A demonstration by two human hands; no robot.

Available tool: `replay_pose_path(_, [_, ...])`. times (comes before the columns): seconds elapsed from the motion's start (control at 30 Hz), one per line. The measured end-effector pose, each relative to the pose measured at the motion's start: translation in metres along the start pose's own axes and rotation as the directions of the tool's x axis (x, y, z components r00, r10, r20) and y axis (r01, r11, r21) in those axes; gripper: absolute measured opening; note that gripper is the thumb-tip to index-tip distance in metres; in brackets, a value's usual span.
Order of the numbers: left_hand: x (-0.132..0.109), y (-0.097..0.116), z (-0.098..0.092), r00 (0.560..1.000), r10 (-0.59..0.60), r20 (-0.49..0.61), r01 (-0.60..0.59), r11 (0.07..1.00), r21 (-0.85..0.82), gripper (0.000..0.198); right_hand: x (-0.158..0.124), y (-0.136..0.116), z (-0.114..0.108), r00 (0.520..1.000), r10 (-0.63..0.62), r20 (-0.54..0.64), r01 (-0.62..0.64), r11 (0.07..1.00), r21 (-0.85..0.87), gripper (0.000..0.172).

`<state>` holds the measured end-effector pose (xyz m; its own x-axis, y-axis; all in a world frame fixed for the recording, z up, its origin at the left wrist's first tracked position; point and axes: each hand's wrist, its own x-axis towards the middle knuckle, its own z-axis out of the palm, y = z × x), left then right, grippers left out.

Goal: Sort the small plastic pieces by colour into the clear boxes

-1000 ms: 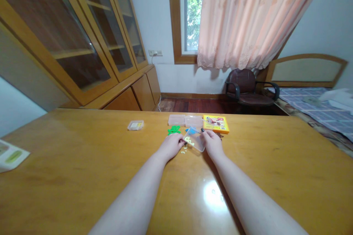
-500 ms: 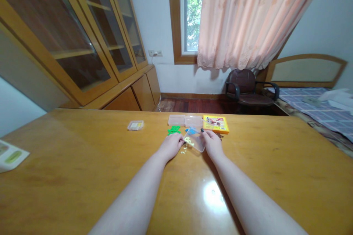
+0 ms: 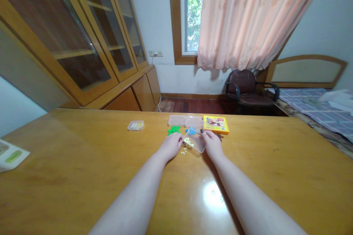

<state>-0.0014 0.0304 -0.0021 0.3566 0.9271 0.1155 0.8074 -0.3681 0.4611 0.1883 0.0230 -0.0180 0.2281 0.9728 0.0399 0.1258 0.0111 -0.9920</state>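
My right hand [image 3: 211,144] grips the right side of a clear plastic box [image 3: 197,143], which is tilted down to the left. Small pale yellow pieces [image 3: 189,141] lie at the box's left end, and a few more are on the table just below it. My left hand [image 3: 173,144] is closed at the box's left edge; whether its fingers hold a piece or the edge is hidden. Green pieces [image 3: 174,130] lie behind my left hand. Blue pieces [image 3: 191,131] are behind the box, and brown pieces [image 3: 220,136] show beside my right hand.
An open clear case [image 3: 177,120] and a yellow box [image 3: 216,123] stand near the far edge of the wooden table [image 3: 91,169]. A small clear box [image 3: 135,125] is to the left. A white and green object [image 3: 12,156] is at the far left.
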Motion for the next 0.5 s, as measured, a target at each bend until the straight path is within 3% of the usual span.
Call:
replay_pose_path(0.33, [0.0021,-0.0027,-0.0050,0.954,-0.118,-0.277,0.050,0.969,-0.241,0.011,0.0010,0.0038,-0.0005,1.000,0.007,0.007,-0.007,1.000,-0.017,0.032])
replay_pose_path(0.4, [0.0001,-0.0004,-0.0072,0.948,-0.072,-0.310,-0.012,0.965,-0.260,0.011,-0.0002,0.0024,-0.0004,1.000,-0.007,0.031,0.008,0.999,-0.040,0.031])
replay_pose_path(0.5, [-0.0027,0.0033,-0.0080,0.964,0.056,-0.260,-0.122,0.961,-0.246,0.010,-0.0029,-0.0011,0.0002,0.994,-0.051,0.097,0.059,0.994,-0.090,0.028])
